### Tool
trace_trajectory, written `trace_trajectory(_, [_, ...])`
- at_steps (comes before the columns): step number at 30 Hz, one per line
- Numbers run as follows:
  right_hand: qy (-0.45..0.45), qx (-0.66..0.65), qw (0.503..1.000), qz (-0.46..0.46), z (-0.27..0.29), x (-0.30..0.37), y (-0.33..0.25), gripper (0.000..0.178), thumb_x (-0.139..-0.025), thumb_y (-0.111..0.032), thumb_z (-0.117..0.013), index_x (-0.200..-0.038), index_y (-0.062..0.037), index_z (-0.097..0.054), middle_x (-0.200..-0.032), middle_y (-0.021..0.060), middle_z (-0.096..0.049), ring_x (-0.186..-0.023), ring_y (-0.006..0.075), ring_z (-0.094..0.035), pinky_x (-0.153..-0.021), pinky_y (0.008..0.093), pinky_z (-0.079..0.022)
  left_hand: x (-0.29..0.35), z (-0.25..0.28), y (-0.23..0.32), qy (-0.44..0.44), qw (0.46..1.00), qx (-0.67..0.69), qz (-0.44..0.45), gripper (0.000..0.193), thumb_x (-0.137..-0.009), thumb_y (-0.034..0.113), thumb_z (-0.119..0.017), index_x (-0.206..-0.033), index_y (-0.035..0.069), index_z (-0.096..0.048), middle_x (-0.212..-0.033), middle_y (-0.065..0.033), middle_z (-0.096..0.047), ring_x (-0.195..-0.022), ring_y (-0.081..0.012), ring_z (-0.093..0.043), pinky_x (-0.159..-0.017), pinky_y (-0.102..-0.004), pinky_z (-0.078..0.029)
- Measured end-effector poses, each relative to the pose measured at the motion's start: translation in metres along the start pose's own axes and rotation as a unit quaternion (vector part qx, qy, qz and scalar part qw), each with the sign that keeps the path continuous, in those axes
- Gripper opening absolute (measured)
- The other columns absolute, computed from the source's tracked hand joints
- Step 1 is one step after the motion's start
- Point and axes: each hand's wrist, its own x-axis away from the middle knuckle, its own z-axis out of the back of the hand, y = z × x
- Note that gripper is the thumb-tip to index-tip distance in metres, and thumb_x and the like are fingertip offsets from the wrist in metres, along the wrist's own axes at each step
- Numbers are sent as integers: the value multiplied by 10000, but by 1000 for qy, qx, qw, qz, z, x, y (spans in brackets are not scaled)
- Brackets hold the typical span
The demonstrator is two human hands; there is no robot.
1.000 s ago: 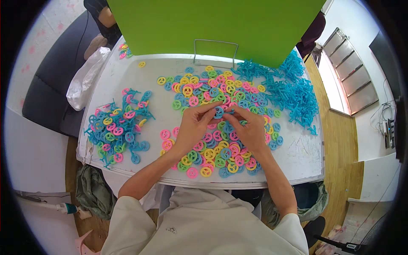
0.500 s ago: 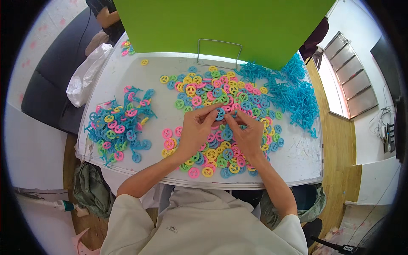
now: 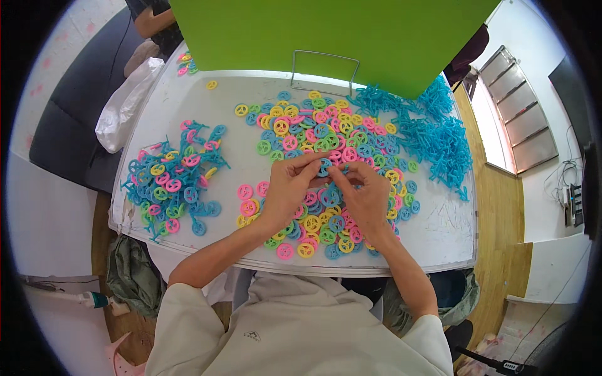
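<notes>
Over the middle of the white table, my left hand (image 3: 293,191) pinches a small blue plastic wheel (image 3: 325,167) between thumb and fingers. My right hand (image 3: 365,195) is closed in a pinch against the wheel's right side, on a small blue plastic peg that its fingers mostly hide. Beneath both hands spreads a pile of loose wheels (image 3: 311,224) in pink, yellow, green and blue. To the left lies a heap of wheels joined to blue stems (image 3: 164,182). At the far right is a heap of blue plastic pegs (image 3: 439,147).
A green panel (image 3: 326,37) stands at the table's far edge, with a wire stand (image 3: 326,53) before it. Beyond the left edge lie a white plastic bag (image 3: 125,106) and a dark sofa (image 3: 78,113). Another person's arm (image 3: 155,24) shows at the upper left.
My right hand has come left, bringing its fingertips up against the blue wheel. My left hand keeps its pinch on the wheel. The view has shifted slightly.
</notes>
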Motion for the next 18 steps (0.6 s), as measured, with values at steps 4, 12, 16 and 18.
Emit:
trace_trajectory(4, [-9, -9, 999, -50, 0, -3, -3, 181, -820, -153, -731, -896, 2, -678, -712, 76, -692, -590, 62, -596, -523, 209, -438, -1, -1, 0, 5, 1000, -12, 9, 286, -964, 124, -508, -1186, -31, -599, -1015, -91, -650, -872, -118, -645, -752, -230, -550])
trace_trajectory(12, [-12, -109, 989, -97, -2, -3, -5, 206, -828, -174, -725, -894, 12, -664, -713, 90, -687, -661, 84, -640, -580, 228, -487, 1, -6, -7, 50, 997, 58, -1, 291, -963, 129, -518, -1195, -36, -579, -991, -92, -650, -877, -108, -641, -760, -227, -548])
trace_trajectory(16, [-9, -86, 993, -83, -1, -3, -1, 179, -834, -155, -715, -900, 5, -667, -725, 80, -689, -663, 89, -644, -586, 229, -493, 0, -10, -3, 45, 998, 4, -41, 289, -954, 121, -533, -1196, -33, -572, -1017, -81, -635, -877, -121, -634, -816, -264, -550])
trace_trajectory(18, [19, -2, 999, 39, -1, -4, 7, 128, -832, -100, -706, -901, 2, -671, -761, 49, -690, -652, 106, -643, -618, 225, -506, -4, -9, -3, 37, 997, -29, -68, 272, -954, 105, -529, -1184, -32, -575, -1004, -91, -646, -858, -107, -630, -788, -256, -549])
